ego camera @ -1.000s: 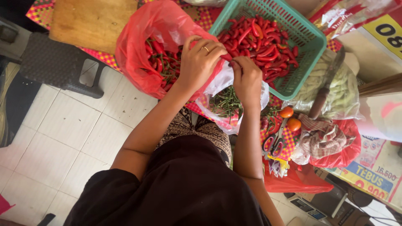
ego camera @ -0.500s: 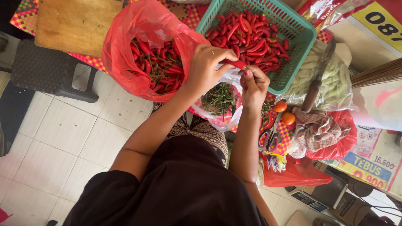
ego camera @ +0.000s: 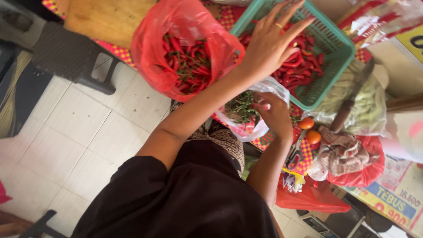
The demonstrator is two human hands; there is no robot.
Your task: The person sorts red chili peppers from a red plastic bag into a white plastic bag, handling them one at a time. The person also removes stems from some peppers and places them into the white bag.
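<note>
Head view: we reach our left hand point(ego camera: 269, 46), fingers spread and holding nothing, over the red chillies point(ego camera: 304, 66) in the green basket point(ego camera: 341, 53).
Below it, our right hand point(ego camera: 275, 115) is at the mouth of a clear bag of green stems point(ego camera: 243, 111); we cannot tell whether its fingers pinch anything. Beside the left wrist sits a red bag of chillies point(ego camera: 187, 59); two small tomatoes point(ego camera: 310, 130) lie just past the right hand.
</note>
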